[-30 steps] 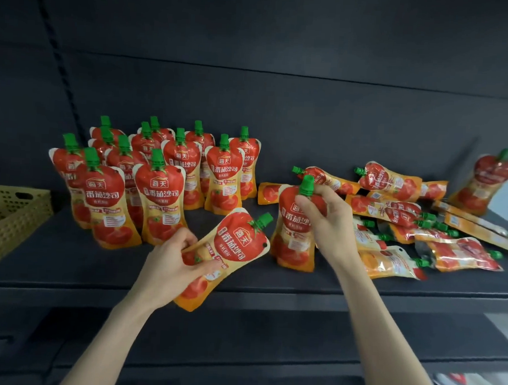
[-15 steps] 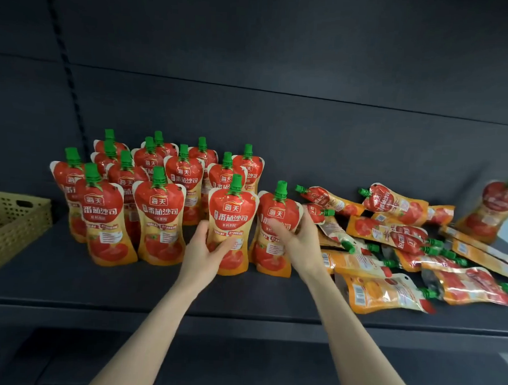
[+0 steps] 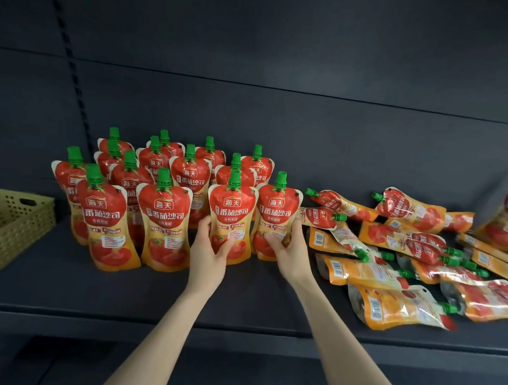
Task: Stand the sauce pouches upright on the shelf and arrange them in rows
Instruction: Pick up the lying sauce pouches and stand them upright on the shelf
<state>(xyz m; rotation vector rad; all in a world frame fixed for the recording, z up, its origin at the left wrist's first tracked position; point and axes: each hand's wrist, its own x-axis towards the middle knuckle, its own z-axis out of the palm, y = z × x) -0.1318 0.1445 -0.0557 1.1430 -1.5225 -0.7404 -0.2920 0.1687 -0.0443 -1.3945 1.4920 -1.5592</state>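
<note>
The left hand (image 3: 211, 250) is gripping an upright pouch (image 3: 232, 217) low down, the right hand (image 3: 291, 248) is gripping the next pouch (image 3: 276, 214) beside it on the shelf (image 3: 65, 285), and the flat pouches (image 3: 388, 305) are lying sideways further right, nearer the right hand.

We face a dark grey back panel (image 3: 283, 61) with a slotted upright strip (image 3: 74, 74). A yellow perforated plastic basket (image 3: 10, 220) sits left on the dark shelf board (image 3: 65, 285).

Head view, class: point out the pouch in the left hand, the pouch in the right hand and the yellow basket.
Left-hand pouch (image 3: 232, 211): head view, on its red front label.
Right-hand pouch (image 3: 276, 211): head view, on its red front label.
Yellow basket (image 3: 15, 227): head view, on its perforated side wall.
</note>
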